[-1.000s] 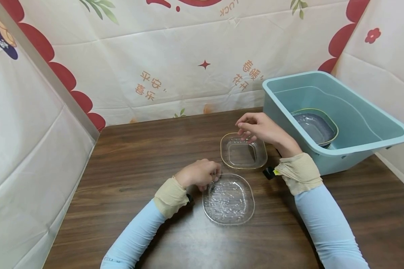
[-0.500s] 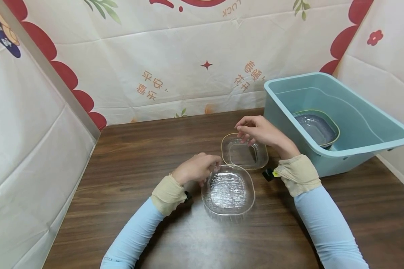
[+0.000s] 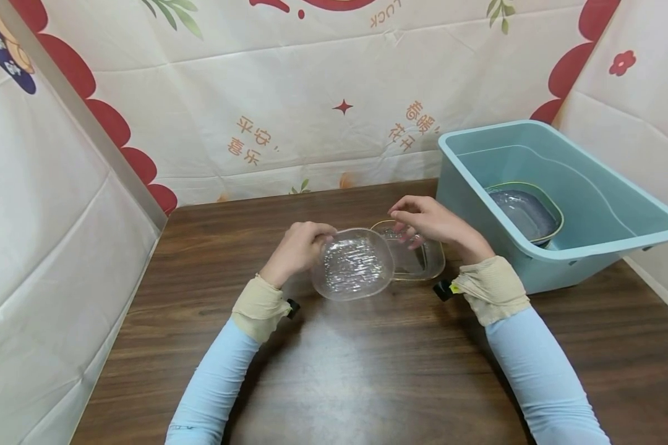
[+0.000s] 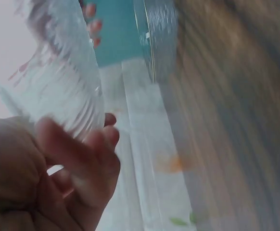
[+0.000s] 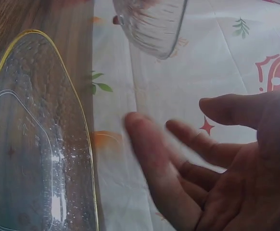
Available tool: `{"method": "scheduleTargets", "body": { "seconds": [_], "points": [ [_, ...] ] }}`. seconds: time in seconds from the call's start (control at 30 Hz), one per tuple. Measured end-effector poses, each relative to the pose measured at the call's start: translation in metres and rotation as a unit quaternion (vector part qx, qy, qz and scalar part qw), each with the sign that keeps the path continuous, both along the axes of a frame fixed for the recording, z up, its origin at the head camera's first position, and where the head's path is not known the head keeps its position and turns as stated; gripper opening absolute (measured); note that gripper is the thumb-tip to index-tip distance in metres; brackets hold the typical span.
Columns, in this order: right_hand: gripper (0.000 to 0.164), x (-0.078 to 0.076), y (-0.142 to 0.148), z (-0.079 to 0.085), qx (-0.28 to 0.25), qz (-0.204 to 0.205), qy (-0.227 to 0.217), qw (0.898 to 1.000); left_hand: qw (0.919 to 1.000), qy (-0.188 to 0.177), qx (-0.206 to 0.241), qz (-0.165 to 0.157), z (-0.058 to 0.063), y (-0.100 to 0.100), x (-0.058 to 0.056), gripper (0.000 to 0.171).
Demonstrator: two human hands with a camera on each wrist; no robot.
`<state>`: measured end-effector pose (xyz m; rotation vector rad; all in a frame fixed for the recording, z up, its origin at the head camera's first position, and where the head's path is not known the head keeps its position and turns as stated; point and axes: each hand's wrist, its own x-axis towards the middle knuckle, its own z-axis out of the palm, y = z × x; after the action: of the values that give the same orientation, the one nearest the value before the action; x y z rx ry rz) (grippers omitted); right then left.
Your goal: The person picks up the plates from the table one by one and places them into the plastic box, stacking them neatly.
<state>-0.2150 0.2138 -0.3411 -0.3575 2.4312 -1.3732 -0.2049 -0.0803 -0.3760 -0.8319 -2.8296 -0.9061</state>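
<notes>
A clear ribbed dish [image 3: 353, 266] is raised above the table, its left rim pinched between the thumb and fingers of my left hand [image 3: 300, 252]. In the left wrist view, the fingers curl at the edge of this clear dish [image 4: 68, 86]. A second clear dish with a yellow rim [image 3: 414, 266] lies on the table, partly overlapped by the raised one. Over its far right side hovers my right hand [image 3: 434, 221], fingers loosely bent and holding nothing. From the right wrist, the yellow-rimmed dish [image 5: 72, 130] shows below that hand.
A light blue tub [image 3: 479, 204] stands at the right, beside my right hand. Inside it sits a bluish-grey dish with a yellow-green rim [image 3: 526, 213]. Patterned cloth walls [image 3: 289, 93] enclose the wooden table [image 3: 217, 266] at the back and sides.
My left hand has lifted the clear ribbed dish off the table and carried it away from me and to the left, tilting it. The right hand has stayed almost still.
</notes>
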Motion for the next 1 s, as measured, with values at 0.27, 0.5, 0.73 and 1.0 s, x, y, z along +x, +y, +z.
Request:
{"method": "scheduleTargets", "body": {
  "seconds": [0.27, 0.5, 0.73, 1.0],
  "points": [
    [0.061, 0.000, -0.012, -0.009, -0.019, 0.026, -0.082, 0.996, 0.9949, 0.058, 0.033, 0.075, 0.005, -0.017, -0.006, 0.021],
    [0.072, 0.003, -0.023, -0.018, -0.026, 0.059, -0.121, 0.991, 0.9945, 0.059, 0.043, 0.075, 0.006, -0.017, -0.008, 0.022],
    [0.077, 0.007, -0.029, -0.023, -0.021, 0.079, -0.143, 0.986, 0.9934, 0.081, 0.041, 0.070, 0.007, -0.013, -0.006, 0.023],
    [0.073, 0.007, -0.033, -0.026, -0.058, 0.096, -0.144, 0.983, 0.9921, 0.092, 0.039, 0.075, 0.009, -0.010, -0.004, 0.025]
  ]
}}
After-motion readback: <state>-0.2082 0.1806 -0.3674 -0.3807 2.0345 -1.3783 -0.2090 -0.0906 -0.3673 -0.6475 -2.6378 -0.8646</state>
